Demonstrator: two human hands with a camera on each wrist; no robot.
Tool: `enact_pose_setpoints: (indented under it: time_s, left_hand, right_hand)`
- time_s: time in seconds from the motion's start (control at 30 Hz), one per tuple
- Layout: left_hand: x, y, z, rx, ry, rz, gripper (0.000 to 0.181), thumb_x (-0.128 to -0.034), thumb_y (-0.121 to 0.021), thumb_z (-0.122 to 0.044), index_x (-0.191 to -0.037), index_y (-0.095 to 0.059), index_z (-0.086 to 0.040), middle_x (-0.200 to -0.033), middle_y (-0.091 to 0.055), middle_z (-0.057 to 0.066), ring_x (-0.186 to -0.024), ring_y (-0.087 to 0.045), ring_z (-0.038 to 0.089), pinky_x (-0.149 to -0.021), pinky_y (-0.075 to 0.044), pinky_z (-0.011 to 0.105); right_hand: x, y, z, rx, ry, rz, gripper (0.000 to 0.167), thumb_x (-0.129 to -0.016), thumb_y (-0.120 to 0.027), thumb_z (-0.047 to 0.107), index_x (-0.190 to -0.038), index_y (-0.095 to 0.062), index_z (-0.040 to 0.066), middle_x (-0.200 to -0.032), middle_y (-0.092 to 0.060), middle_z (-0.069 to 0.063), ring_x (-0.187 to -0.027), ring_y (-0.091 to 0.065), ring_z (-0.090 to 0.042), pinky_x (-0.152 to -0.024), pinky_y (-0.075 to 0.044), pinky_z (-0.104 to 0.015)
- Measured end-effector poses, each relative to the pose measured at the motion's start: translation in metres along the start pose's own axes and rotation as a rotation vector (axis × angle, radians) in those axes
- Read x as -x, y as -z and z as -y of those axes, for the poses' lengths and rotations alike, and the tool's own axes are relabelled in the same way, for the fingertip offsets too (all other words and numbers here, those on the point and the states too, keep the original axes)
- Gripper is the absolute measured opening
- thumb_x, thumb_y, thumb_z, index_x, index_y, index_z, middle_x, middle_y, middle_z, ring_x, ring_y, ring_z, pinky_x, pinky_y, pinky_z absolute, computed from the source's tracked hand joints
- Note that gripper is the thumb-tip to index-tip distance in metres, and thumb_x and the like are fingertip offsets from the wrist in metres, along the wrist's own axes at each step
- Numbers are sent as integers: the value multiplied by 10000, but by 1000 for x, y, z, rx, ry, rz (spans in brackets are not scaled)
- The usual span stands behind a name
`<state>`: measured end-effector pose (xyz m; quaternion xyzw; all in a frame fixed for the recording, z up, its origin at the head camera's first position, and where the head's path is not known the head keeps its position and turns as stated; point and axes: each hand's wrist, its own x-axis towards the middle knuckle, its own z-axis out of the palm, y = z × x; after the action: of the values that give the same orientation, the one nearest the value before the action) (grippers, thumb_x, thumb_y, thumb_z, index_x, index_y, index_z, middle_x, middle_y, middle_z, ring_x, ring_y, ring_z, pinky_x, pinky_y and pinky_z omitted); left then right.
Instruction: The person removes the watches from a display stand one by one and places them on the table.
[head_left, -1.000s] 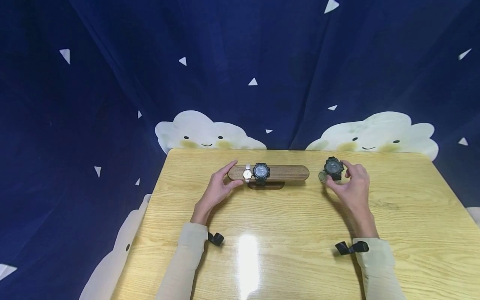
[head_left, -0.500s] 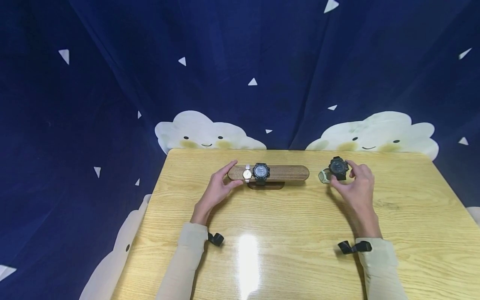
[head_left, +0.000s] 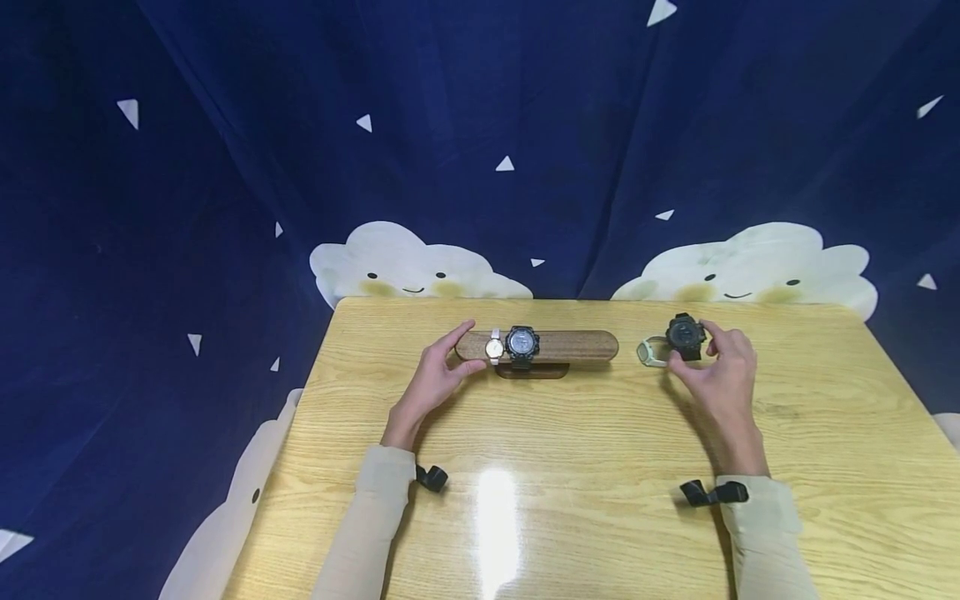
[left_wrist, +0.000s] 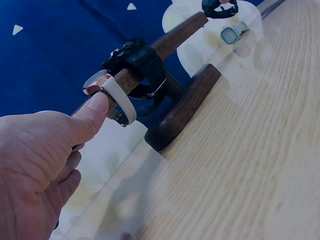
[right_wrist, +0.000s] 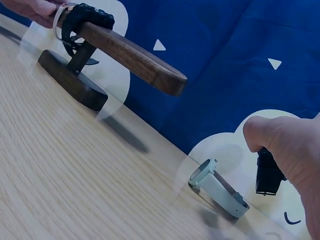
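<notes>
A wooden watch stand [head_left: 577, 347] stands near the table's back edge. Around the left part of its bar sit a small white-strapped watch [head_left: 494, 349] and a bulky black watch [head_left: 522, 342]. My left hand [head_left: 435, 379] holds the bar's left end, thumb beside the white strap; its other fingers are partly hidden behind in the left wrist view. Right of the stand, my right hand [head_left: 723, 379] pinches another black watch [head_left: 685, 333] between thumb and fingers, raised above the table. Just left of it, a pale green watch [right_wrist: 220, 192] lies on its side on the table.
The light wood table [head_left: 585, 483] carries a bright glare patch at its front middle. Behind it hangs a dark blue curtain [head_left: 450, 125] with white triangles and clouds. A black wrist camera [head_left: 432, 477] sits at the left sleeve, another black camera [head_left: 712, 493] at the right.
My right hand has moved a little to the right with the black watch, uncovering more of the pale green watch. The left hand and the stand have stayed put.
</notes>
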<state>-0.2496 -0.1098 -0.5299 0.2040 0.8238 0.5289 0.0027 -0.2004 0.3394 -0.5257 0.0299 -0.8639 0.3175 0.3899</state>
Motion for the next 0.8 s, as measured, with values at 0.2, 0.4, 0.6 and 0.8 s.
enact_pose_setpoints:
  time_s: [0.2, 0.4, 0.6, 0.8]
  left_hand:
    - [1, 0, 0, -2, 2, -2, 752, -916, -795, -229, -1587, -458, -174, -1580, -504, 101, -1489, -429, 266, -1256, -319, 425]
    - [0, 0, -1, -13, 3, -1, 750, -919, -793, -251, -1587, -460, -189, -1585, -502, 71, -1492, -425, 250, -1252, -327, 415]
    - [0, 0, -2, -8, 5, 3, 745, -919, -794, -241, -1584, -464, -175, -1575, -514, 86, -1485, -436, 258, -1248, -337, 418]
    - [0, 0, -1, -8, 6, 5, 748, -916, -797, -240, -1583, -465, -170, -1575, -513, 85, -1486, -434, 261, -1249, -334, 420]
  right_hand:
    - [1, 1, -4, 12, -11, -2, 574, -690, -814, 76, -1207, -677, -130, -771, -503, -230, -767, -345, -182, -760, -285, -326]
    - [1, 3, -6, 23, -10, -12, 563, -691, -805, 82, -1196, -678, -131, -773, -504, -238, -758, -345, -211, -749, -287, -345]
    - [2, 4, -11, 34, -18, -3, 562, -694, -808, 68, -1200, -674, -136, -770, -504, -238, -754, -343, -213, -746, -293, -368]
    - [5, 5, -15, 45, -42, 13, 579, -695, -820, 44, -1229, -672, -125, -780, -517, -239, -761, -347, -192, -749, -297, -365]
